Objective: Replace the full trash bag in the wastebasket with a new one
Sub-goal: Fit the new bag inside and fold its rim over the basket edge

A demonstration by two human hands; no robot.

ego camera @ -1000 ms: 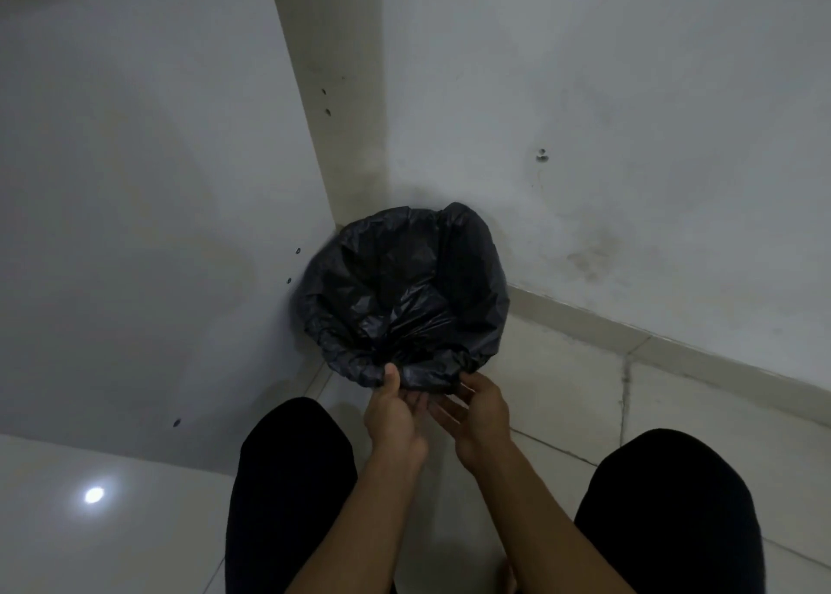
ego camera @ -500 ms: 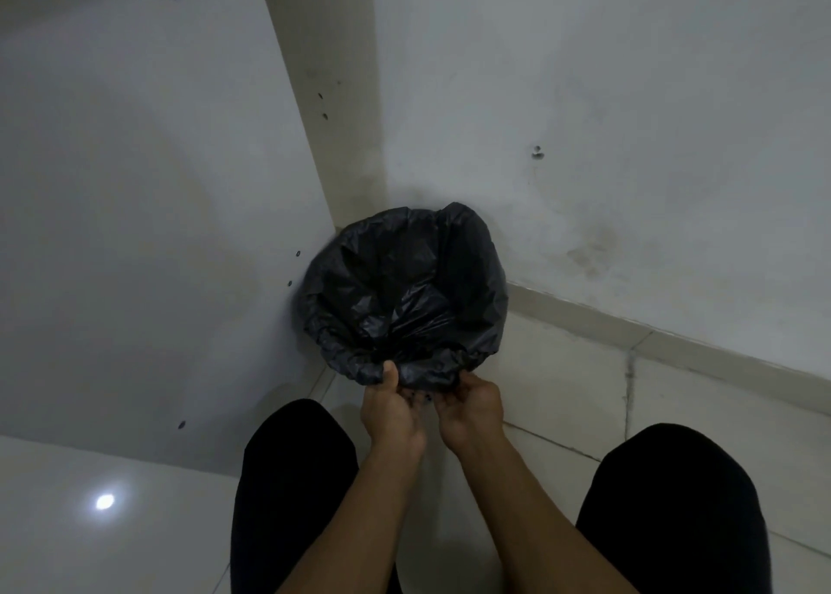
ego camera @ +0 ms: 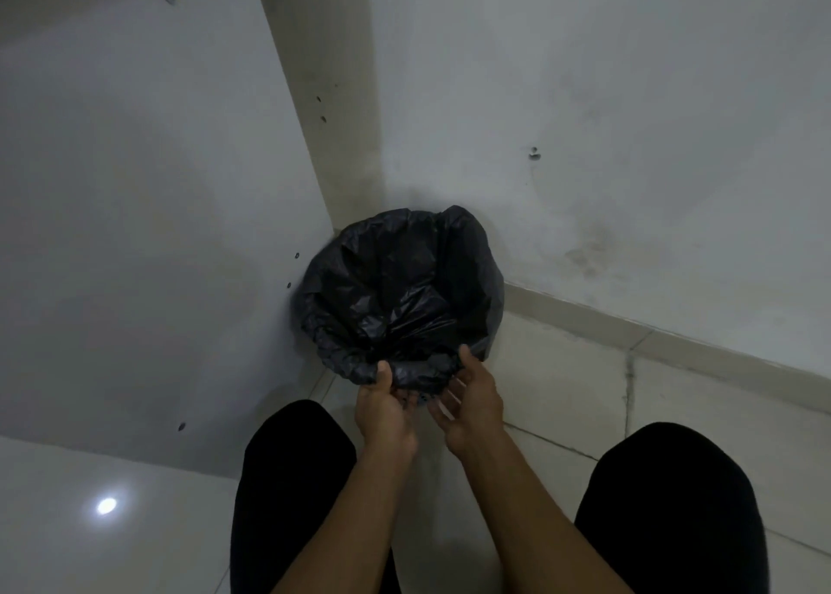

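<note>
A black trash bag (ego camera: 395, 297) lines a round wastebasket in the corner, its edge folded over the rim so the basket itself is hidden. The bag's inside sags in crumpled folds. My left hand (ego camera: 384, 413) pinches the bag's near edge, thumb on top and fingers underneath. My right hand (ego camera: 472, 407) is beside it at the same near edge, fingers spread and loose, with the thumb tip against the plastic.
The basket stands tight against a white panel (ego camera: 135, 189) on the left and a stained white wall (ego camera: 629, 144) behind. My knees in black trousers (ego camera: 292, 481) (ego camera: 674, 503) flank my arms. Pale floor tiles (ego camera: 562, 391) stretch to the right of the basket.
Half a second ago my right hand gripped the bag's near edge next to the left. It has since loosened, spread its fingers and shifted slightly right. The left hand keeps its pinch.
</note>
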